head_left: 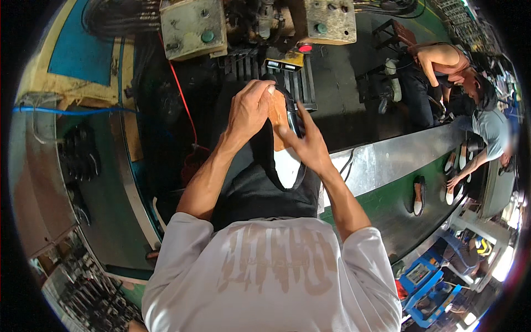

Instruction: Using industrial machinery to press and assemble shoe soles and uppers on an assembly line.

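A black shoe (287,166) is held above my lap, bottom side up, with a tan middle, a white toe area and a black rim. The toe end points toward me. My left hand (253,108) is closed on the far, heel end, its thumb along the edge. At the shoe's right side is my right hand (311,145), its thumb over the tan surface and its fingers stretched out and apart, slightly smeared by motion. The underside of the shoe is hidden.
Ahead stands a machine with two control boxes (194,26) and a red button (305,48). To my right runs a green conveyor (381,221) carrying another shoe (418,196); a co-worker's hand (454,181) touches shoes farther along. More dark shoes (80,152) lie at left. A person sits at upper right.
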### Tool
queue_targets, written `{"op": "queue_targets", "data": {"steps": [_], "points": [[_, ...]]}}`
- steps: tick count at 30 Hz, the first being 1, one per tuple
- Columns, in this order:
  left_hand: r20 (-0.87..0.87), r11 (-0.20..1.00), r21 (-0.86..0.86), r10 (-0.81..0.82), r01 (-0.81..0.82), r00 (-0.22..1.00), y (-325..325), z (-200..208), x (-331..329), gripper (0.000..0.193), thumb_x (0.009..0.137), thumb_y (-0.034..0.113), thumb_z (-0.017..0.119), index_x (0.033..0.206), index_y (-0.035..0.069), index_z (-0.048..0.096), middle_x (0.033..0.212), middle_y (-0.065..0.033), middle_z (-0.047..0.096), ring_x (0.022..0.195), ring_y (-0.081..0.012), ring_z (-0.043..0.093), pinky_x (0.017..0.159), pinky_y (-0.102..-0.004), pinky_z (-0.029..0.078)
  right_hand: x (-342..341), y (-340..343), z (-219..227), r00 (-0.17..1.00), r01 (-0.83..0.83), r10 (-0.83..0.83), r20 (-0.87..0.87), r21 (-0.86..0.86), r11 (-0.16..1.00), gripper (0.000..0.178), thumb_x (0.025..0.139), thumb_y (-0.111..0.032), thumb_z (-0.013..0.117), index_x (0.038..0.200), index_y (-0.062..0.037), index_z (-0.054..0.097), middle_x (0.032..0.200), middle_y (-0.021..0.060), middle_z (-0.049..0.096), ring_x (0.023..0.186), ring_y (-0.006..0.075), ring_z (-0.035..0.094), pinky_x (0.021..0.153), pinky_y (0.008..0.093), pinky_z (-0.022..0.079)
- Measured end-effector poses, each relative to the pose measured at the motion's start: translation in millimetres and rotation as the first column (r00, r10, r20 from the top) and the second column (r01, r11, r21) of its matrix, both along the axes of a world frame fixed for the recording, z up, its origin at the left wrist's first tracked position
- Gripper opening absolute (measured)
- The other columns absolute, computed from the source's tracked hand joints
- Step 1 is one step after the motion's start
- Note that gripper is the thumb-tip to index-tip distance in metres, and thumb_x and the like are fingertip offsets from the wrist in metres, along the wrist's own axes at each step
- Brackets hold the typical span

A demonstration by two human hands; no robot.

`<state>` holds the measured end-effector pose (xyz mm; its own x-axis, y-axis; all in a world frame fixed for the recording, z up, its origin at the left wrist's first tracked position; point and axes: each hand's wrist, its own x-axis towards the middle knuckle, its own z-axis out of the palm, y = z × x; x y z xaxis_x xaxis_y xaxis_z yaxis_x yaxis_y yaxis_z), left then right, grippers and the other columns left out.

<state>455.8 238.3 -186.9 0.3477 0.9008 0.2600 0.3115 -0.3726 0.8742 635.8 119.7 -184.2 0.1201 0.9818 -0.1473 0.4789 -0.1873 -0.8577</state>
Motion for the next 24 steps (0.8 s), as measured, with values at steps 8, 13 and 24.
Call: {"op": "queue_targets", "data": {"steps": [8,13,24], "points": [[0.193,0.884,-0.44,-0.078,0.157,0.978,1.1,-6.3,-24.7,0.045,0.113,0.019,0.056,0.155,0.003,0.061,0.148,-0.0146,0.068,0.138,-0.0215,0.06,0.119,-0.0375,0.044,-20.6,49.2,23.9,0.997,-0.021,0.022,-0.074,0.012,1.0,0.078,0.1,-0.041,0.077,0.158,0.0057,0.052,0.127,0.033,0.071,0.11,0.0381,0.072,0.097,0.0453,0.056],[0.32,0.81,-0.542,-0.046,0.223,0.946,-4.1,-13.7,-10.3,0.044,0.113,0.02,0.054,0.152,0.002,0.063,0.144,-0.0141,0.069,0.129,-0.0203,0.063,0.114,-0.0347,0.047,-12.7,42.3,8.2,0.997,0.042,-0.042,-0.059,-0.013,0.999,0.073,0.101,-0.039,0.074,0.158,0.0027,0.054,0.125,0.0315,0.07,0.112,0.0371,0.07,0.097,0.0449,0.055],[0.483,0.707,-0.612,-0.018,0.353,0.875,-19.7,-45.4,30.2,0.047,0.115,0.023,0.054,0.159,0.007,0.055,0.145,-0.0104,0.066,0.129,-0.0175,0.061,0.114,-0.0346,0.048,11.9,26.9,-9.3,0.863,0.162,-0.204,-0.462,-0.13,0.978,0.073,0.107,-0.038,0.071,0.163,0.001,0.048,0.152,0.023,0.061,0.135,0.027,0.061,0.115,0.0383,0.049]]}}
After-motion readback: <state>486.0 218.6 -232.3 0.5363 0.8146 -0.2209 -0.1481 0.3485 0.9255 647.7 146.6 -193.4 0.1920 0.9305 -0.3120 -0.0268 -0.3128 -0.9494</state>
